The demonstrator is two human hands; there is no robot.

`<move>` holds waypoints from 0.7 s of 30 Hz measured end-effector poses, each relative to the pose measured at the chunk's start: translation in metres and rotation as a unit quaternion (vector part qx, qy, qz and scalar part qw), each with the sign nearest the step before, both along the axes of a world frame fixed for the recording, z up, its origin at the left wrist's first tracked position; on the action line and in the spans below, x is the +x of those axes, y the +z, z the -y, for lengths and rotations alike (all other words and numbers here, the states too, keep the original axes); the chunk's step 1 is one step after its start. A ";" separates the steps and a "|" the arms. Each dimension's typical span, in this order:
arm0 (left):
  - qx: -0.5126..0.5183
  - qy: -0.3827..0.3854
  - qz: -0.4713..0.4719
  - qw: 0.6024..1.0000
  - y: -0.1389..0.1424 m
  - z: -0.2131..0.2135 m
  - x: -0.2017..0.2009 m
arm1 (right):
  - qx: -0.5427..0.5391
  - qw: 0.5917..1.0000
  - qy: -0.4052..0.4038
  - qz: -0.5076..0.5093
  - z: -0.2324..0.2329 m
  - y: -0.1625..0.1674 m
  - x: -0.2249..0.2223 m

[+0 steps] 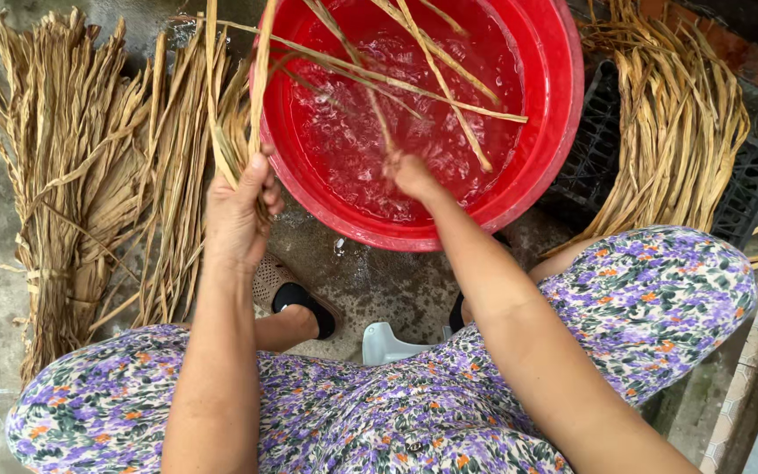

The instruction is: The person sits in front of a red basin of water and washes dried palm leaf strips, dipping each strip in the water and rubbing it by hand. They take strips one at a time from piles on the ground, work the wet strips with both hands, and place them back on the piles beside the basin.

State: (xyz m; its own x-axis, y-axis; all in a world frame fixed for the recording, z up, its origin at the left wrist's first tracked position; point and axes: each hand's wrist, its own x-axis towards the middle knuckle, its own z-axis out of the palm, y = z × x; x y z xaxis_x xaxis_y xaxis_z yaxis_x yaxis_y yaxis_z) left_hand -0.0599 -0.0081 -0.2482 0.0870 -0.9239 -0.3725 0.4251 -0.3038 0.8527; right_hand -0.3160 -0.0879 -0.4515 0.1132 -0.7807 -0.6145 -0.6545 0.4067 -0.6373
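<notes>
Black crate (752,180), white stool (385,343)

A single head-worn camera looks steeply down from close above the person's lap, facing forward over a red basin (537,105) on the floor (370,281).

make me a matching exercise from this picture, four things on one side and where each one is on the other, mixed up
Things:
1. red basin
2. left hand
3. right hand
4. black crate

Places:
A. under the dried leaves at the right
B. in the water, at the ends of wet strips
C. on the ground ahead of the knees, holding water
D. outside the basin's left rim, gripping dry strips

Pairs: 1-C, 2-D, 3-B, 4-A
</notes>
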 end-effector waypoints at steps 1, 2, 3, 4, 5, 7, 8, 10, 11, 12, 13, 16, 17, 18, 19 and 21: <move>-0.014 0.014 -0.023 1.000 -0.003 0.001 0.000 | 0.031 0.999 0.023 0.000 -0.003 0.001 0.008; -0.028 0.028 -0.046 0.998 -0.005 0.001 0.002 | 0.062 0.997 0.045 -0.001 -0.002 0.004 0.010; -0.039 0.042 -0.070 0.996 -0.004 0.001 0.005 | 0.051 0.998 0.025 -0.040 0.001 0.009 0.009; -0.063 0.057 -0.076 0.993 -0.001 -0.001 0.012 | 0.044 0.996 0.005 -0.078 0.007 0.015 0.002; -0.089 0.073 -0.083 0.990 0.004 -0.003 0.020 | 0.035 0.992 -0.014 -0.117 0.015 0.020 -0.006; -0.147 0.093 -0.107 0.979 0.014 -0.004 0.034 | -0.024 0.979 -0.168 -0.113 0.033 0.028 -0.034; -0.172 0.098 -0.123 0.972 0.017 -0.006 0.039 | -0.099 0.966 -0.157 -0.179 0.040 0.029 -0.050; -0.183 0.110 -0.126 0.969 0.018 -0.007 0.041 | -0.266 0.914 -0.135 -0.276 0.046 0.028 -0.082; -0.171 0.116 -0.113 0.972 0.016 -0.006 0.040 | -0.360 0.873 -0.126 -0.306 0.047 0.026 -0.095; -0.159 0.122 -0.100 0.975 0.012 -0.005 0.036 | -0.306 0.884 -0.130 -0.329 0.044 0.024 -0.108; -0.149 0.117 -0.098 0.977 0.007 -0.004 0.032 | -0.248 0.893 -0.132 -0.352 0.040 0.022 -0.117; -0.117 0.091 -0.100 0.984 -0.011 0.001 0.015 | -0.110 0.903 -0.070 -0.408 0.029 0.028 -0.117; -0.105 0.078 -0.105 0.986 -0.016 0.002 0.010 | -0.070 0.902 -0.038 -0.425 0.026 0.033 -0.109; -0.092 0.066 -0.109 0.988 -0.021 0.003 0.005 | -0.072 0.893 0.005 -0.444 0.027 0.039 -0.097; -0.076 0.059 -0.107 0.990 -0.025 0.003 0.000 | -0.072 0.882 0.046 -0.464 0.030 0.045 -0.083; -0.048 0.048 -0.106 0.992 -0.035 0.005 -0.012 | -0.011 0.968 -0.048 -0.248 0.028 0.052 -0.052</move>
